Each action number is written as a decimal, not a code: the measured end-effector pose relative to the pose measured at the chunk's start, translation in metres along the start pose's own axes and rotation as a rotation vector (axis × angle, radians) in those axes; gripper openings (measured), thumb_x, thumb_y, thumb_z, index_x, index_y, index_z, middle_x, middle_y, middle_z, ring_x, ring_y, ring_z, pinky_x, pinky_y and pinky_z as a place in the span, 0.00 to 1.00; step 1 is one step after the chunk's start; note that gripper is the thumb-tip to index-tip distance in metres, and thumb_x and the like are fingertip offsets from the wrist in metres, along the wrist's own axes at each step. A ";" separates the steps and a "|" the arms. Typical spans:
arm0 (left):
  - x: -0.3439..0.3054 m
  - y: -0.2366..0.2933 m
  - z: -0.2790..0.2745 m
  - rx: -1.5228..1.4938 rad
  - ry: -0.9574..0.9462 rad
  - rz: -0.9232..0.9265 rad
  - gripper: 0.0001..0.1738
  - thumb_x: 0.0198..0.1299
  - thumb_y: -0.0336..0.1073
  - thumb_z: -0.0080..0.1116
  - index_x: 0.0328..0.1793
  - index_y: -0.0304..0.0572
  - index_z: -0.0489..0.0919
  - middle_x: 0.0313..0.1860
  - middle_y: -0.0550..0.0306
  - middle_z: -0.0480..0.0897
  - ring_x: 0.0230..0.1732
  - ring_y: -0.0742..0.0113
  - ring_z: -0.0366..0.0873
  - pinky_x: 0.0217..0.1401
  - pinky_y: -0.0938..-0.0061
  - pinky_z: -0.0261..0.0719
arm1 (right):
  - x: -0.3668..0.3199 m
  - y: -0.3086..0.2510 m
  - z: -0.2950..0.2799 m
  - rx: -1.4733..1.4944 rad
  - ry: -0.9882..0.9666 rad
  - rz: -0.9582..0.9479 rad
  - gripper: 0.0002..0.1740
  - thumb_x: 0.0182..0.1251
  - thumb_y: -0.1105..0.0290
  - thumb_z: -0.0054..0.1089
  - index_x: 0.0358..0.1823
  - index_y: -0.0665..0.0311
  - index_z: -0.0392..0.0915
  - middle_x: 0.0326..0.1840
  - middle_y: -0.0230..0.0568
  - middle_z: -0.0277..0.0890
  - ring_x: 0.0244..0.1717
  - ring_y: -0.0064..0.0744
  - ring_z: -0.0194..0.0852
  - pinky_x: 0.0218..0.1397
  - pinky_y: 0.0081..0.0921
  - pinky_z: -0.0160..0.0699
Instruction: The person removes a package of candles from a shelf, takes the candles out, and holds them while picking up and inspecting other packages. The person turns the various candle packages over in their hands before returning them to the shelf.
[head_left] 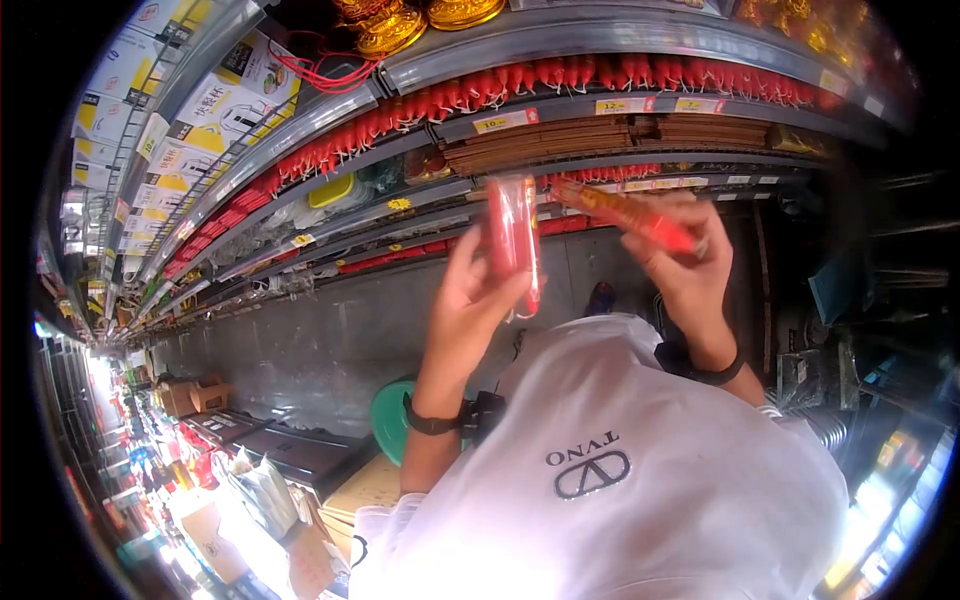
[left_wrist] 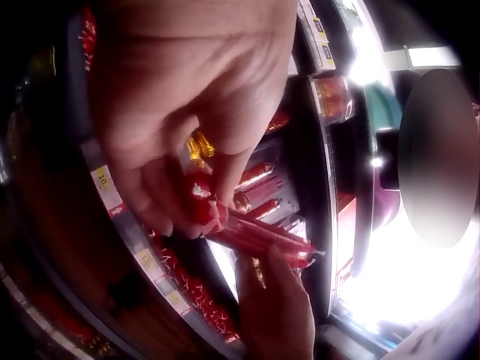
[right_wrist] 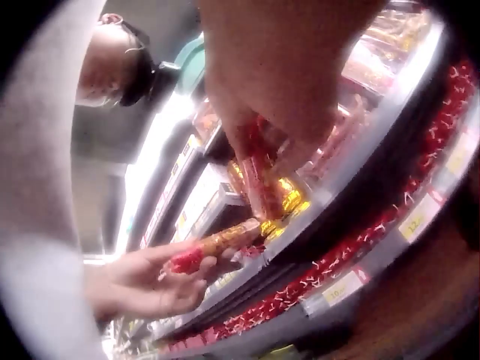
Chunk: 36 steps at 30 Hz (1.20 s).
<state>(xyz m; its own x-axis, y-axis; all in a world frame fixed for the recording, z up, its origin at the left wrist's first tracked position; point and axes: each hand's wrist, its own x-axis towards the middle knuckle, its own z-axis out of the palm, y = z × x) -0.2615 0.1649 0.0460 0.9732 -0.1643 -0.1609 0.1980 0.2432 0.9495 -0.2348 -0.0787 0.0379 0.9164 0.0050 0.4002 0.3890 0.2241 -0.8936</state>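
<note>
My left hand [head_left: 468, 290] grips a clear-wrapped pack of red candles [head_left: 512, 228], held nearly upright with white wicks hanging at its lower end. To its right, my right hand [head_left: 690, 262] holds a second pack of red candles [head_left: 625, 214] with gold printing, slanting down to the right. The right wrist view shows my right hand [right_wrist: 277, 75] around its red pack [right_wrist: 259, 180]. Below it there, the left hand [right_wrist: 146, 286] supports the gold-printed side of the other pack [right_wrist: 221, 244]. Both packs are raised in front of the shelves.
Red candles with white wicks [head_left: 520, 78] line the shelf ahead, above price tags [head_left: 505, 122]. Brown stacked bundles [head_left: 540, 148] lie on the tier below. Boxed cups [head_left: 215, 125] fill the left shelves. A green basin [head_left: 393, 420] stands beside the left forearm.
</note>
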 end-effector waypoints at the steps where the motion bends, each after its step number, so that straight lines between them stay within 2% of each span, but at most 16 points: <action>1: 0.002 -0.003 -0.004 0.013 -0.022 -0.016 0.36 0.69 0.26 0.62 0.81 0.32 0.60 0.64 0.46 0.80 0.59 0.63 0.81 0.62 0.67 0.81 | 0.001 0.000 0.003 -0.055 -0.070 -0.122 0.19 0.61 0.84 0.70 0.54 0.69 0.79 0.56 0.45 0.78 0.60 0.38 0.79 0.66 0.36 0.78; 2: 0.004 -0.004 -0.005 0.026 -0.045 -0.029 0.36 0.69 0.26 0.62 0.80 0.31 0.61 0.64 0.47 0.80 0.59 0.64 0.81 0.62 0.68 0.80 | 0.003 0.000 0.005 -0.111 -0.140 -0.245 0.18 0.59 0.85 0.71 0.52 0.70 0.81 0.55 0.46 0.77 0.60 0.41 0.79 0.66 0.38 0.78; 3: 0.003 0.002 0.001 -0.021 -0.030 -0.009 0.36 0.68 0.27 0.63 0.79 0.31 0.62 0.63 0.50 0.81 0.57 0.66 0.81 0.59 0.72 0.79 | 0.002 0.001 0.010 -0.125 -0.148 -0.229 0.18 0.55 0.86 0.72 0.48 0.67 0.86 0.55 0.47 0.75 0.62 0.47 0.76 0.68 0.41 0.76; 6: 0.005 0.005 -0.006 -0.019 -0.082 -0.007 0.35 0.68 0.28 0.63 0.79 0.32 0.63 0.62 0.51 0.81 0.56 0.68 0.81 0.58 0.73 0.79 | 0.000 0.001 0.014 -0.217 -0.212 -0.238 0.19 0.55 0.86 0.72 0.48 0.62 0.89 0.55 0.43 0.73 0.62 0.45 0.75 0.67 0.39 0.76; 7: 0.004 0.005 -0.006 -0.061 -0.109 -0.007 0.35 0.69 0.27 0.61 0.80 0.34 0.62 0.63 0.53 0.80 0.57 0.68 0.80 0.59 0.73 0.79 | -0.002 0.002 0.016 -0.220 -0.203 -0.224 0.19 0.55 0.85 0.73 0.47 0.57 0.91 0.54 0.39 0.71 0.58 0.41 0.73 0.61 0.35 0.76; 9: 0.003 0.006 -0.007 -0.144 -0.163 -0.004 0.35 0.71 0.24 0.58 0.82 0.37 0.60 0.64 0.56 0.79 0.59 0.70 0.79 0.60 0.72 0.78 | -0.003 0.005 0.019 -0.259 -0.194 -0.305 0.20 0.53 0.84 0.74 0.47 0.55 0.91 0.51 0.37 0.71 0.54 0.39 0.73 0.59 0.34 0.76; 12: 0.004 0.011 0.002 -0.320 -0.177 -0.046 0.36 0.73 0.26 0.53 0.84 0.38 0.55 0.70 0.54 0.74 0.66 0.68 0.74 0.66 0.69 0.75 | -0.003 -0.002 0.020 -0.413 -0.217 -0.414 0.23 0.49 0.82 0.76 0.47 0.49 0.91 0.46 0.34 0.70 0.49 0.37 0.71 0.56 0.32 0.73; 15: 0.004 -0.001 -0.005 -0.277 -0.218 -0.087 0.37 0.76 0.39 0.54 0.84 0.33 0.53 0.75 0.50 0.69 0.72 0.62 0.70 0.71 0.63 0.71 | -0.004 -0.002 0.025 -0.412 -0.228 -0.424 0.24 0.49 0.81 0.76 0.47 0.45 0.91 0.43 0.30 0.72 0.48 0.34 0.70 0.55 0.32 0.69; 18: 0.006 -0.007 -0.008 -0.239 -0.353 -0.044 0.39 0.76 0.41 0.55 0.85 0.34 0.52 0.77 0.49 0.66 0.77 0.59 0.65 0.76 0.59 0.67 | -0.002 -0.001 0.024 -0.480 -0.321 -0.405 0.25 0.48 0.81 0.75 0.47 0.43 0.91 0.43 0.28 0.73 0.48 0.34 0.70 0.56 0.32 0.66; 19: 0.007 -0.007 -0.008 -0.210 -0.349 -0.043 0.39 0.76 0.42 0.55 0.84 0.34 0.52 0.77 0.49 0.67 0.76 0.59 0.66 0.75 0.59 0.68 | -0.003 0.000 0.026 -0.464 -0.318 -0.393 0.26 0.47 0.81 0.74 0.47 0.42 0.91 0.43 0.25 0.74 0.48 0.34 0.71 0.56 0.31 0.64; 21: 0.006 -0.010 -0.005 -0.150 -0.338 -0.041 0.39 0.76 0.44 0.55 0.84 0.35 0.53 0.76 0.48 0.68 0.75 0.58 0.68 0.73 0.57 0.71 | -0.002 0.003 0.025 -0.439 -0.350 -0.415 0.26 0.47 0.82 0.73 0.47 0.44 0.91 0.45 0.26 0.75 0.49 0.34 0.71 0.56 0.31 0.64; 24: 0.005 -0.017 -0.023 -0.198 -0.394 -0.232 0.37 0.77 0.43 0.54 0.83 0.35 0.55 0.75 0.48 0.69 0.72 0.57 0.72 0.69 0.56 0.76 | 0.000 0.002 0.024 -0.435 -0.396 -0.410 0.27 0.47 0.84 0.71 0.48 0.47 0.90 0.48 0.28 0.77 0.51 0.35 0.73 0.58 0.32 0.66; 27: 0.003 -0.010 -0.009 -0.222 -0.275 -0.225 0.33 0.77 0.41 0.53 0.81 0.35 0.59 0.73 0.47 0.72 0.67 0.58 0.76 0.63 0.58 0.82 | -0.001 0.004 0.026 -0.398 -0.409 -0.376 0.28 0.48 0.88 0.67 0.50 0.51 0.89 0.50 0.34 0.78 0.54 0.38 0.75 0.59 0.35 0.72; 31: 0.009 -0.014 -0.016 -0.179 -0.258 -0.143 0.26 0.77 0.38 0.52 0.76 0.36 0.64 0.66 0.50 0.77 0.61 0.61 0.81 0.59 0.62 0.83 | -0.001 0.005 0.021 -0.409 -0.459 -0.253 0.28 0.51 0.90 0.63 0.54 0.59 0.86 0.55 0.44 0.78 0.58 0.45 0.78 0.60 0.36 0.80; 34: 0.008 -0.011 -0.019 -0.133 -0.184 -0.117 0.22 0.76 0.36 0.54 0.72 0.37 0.68 0.61 0.53 0.81 0.56 0.64 0.83 0.55 0.67 0.84 | 0.000 -0.007 0.021 -0.355 -0.460 -0.073 0.24 0.58 0.85 0.66 0.58 0.64 0.82 0.59 0.48 0.77 0.59 0.44 0.80 0.60 0.35 0.82; 36: 0.007 -0.008 -0.014 -0.094 -0.124 -0.108 0.21 0.75 0.35 0.56 0.70 0.38 0.70 0.57 0.55 0.83 0.52 0.68 0.84 0.52 0.71 0.84 | 0.001 -0.004 0.027 -0.301 -0.374 -0.006 0.23 0.62 0.80 0.69 0.60 0.67 0.80 0.59 0.49 0.78 0.58 0.41 0.81 0.58 0.34 0.83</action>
<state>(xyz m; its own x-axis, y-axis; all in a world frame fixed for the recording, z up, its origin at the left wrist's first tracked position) -0.2545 0.1755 0.0335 0.9251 -0.3093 -0.2203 0.3161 0.3056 0.8982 -0.2386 -0.0533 0.0476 0.8387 0.3673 0.4021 0.4549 -0.0665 -0.8881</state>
